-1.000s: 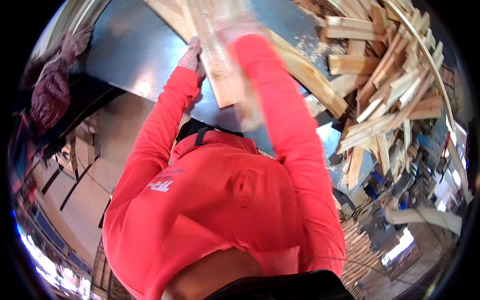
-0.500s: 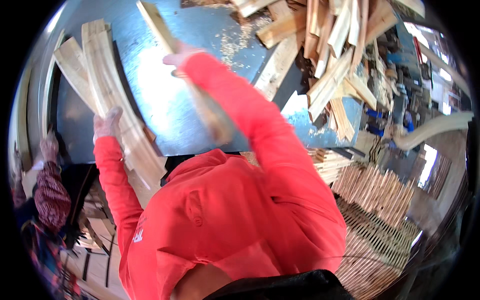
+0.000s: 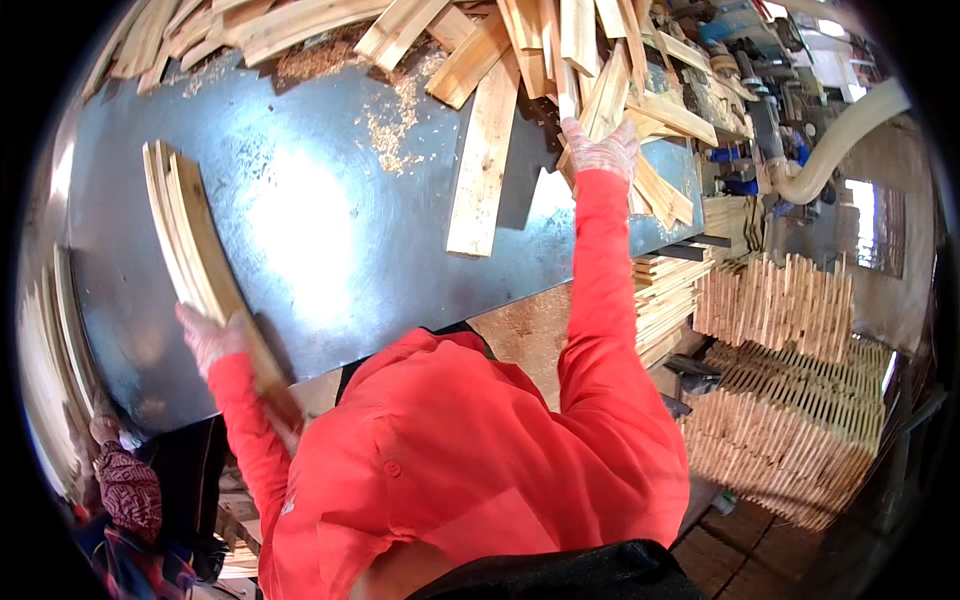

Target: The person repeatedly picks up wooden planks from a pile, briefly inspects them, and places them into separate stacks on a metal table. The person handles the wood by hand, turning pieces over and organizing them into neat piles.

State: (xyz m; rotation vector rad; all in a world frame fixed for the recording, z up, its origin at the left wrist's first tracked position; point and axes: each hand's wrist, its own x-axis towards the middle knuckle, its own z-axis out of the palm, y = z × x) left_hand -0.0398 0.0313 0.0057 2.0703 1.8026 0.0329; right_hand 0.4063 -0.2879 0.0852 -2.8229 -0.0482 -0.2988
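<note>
My gloved left hand (image 3: 212, 338) is closed round a small bundle of wooden boards (image 3: 198, 235). The boards stand side by side on edge at the left of the metal table (image 3: 370, 240), and their near end runs past its front edge beside my sleeve. To the right, my gloved right hand (image 3: 602, 152) reaches into a heap of loose boards (image 3: 480, 62). Its thumb and fingers lie on either side of the near end of a slanting board (image 3: 606, 100). Part of that grip is hidden by the hand itself.
Sawdust and shavings (image 3: 392, 130) lie near the heap. More boards (image 3: 290, 28) line the far edge. Stacked slats (image 3: 775, 425) stand at the right, by a pale hose (image 3: 850, 140). Another person's patterned sleeve (image 3: 130, 490) is at the lower left.
My right hand has left the board at the left and reached the heap on the right. The boards at my left hand, fanned before, are now together on edge. The view has shifted.
</note>
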